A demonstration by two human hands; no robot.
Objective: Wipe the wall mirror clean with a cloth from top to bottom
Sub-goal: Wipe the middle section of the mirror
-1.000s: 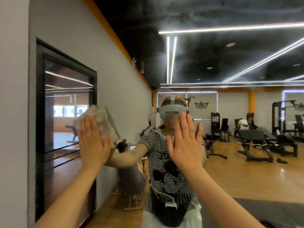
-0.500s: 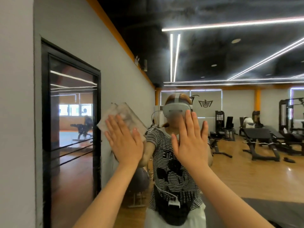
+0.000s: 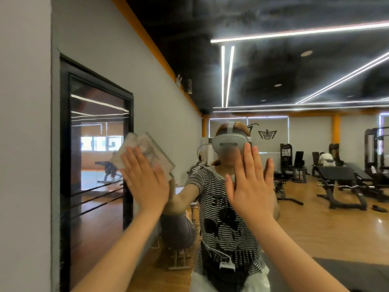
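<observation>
Mirror (image 3: 294,207) is dead ahead; my left hand (image 3: 145,182) presses the cloth (image 3: 145,152) flat on it, fingers spread. Right hand (image 3: 250,182) is flat on the glass too, so I reckon the cloth goes downward.

Left hand (image 3: 145,182) with cloth (image 3: 145,152) slid rightward across mirror (image 3: 273,207) toward right hand (image 3: 250,182), off the black doorframe (image 3: 63,144) reflection; height probably unchanged, hard to tell with the head turning
</observation>
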